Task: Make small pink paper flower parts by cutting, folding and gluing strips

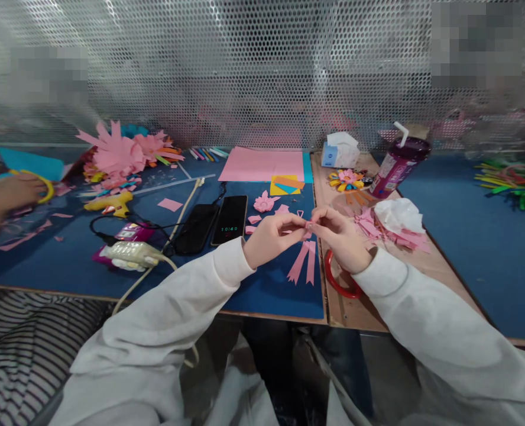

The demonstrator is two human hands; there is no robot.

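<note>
My left hand (274, 238) and my right hand (343, 238) meet above the table, thumbs and forefingers pinched together on a small piece of pink paper (308, 226). The fingers hide most of the piece. Just below them lies a pink paper ribbon (301, 263) with two notched tails. Left of the fingers is a pink paper flower (266, 202), with small pink scraps (254, 219) around it. Under my right wrist shows a red ring-shaped handle (336, 281), its other end hidden.
A drink bottle with a straw (395, 165), tissue pack (340, 151) and crumpled tissue (398, 216) stand right. Left are two phones (229, 220), a power strip (133, 254) and a yellow glue gun (114, 204). A co-worker's hand (18, 192) holds scissors at far left.
</note>
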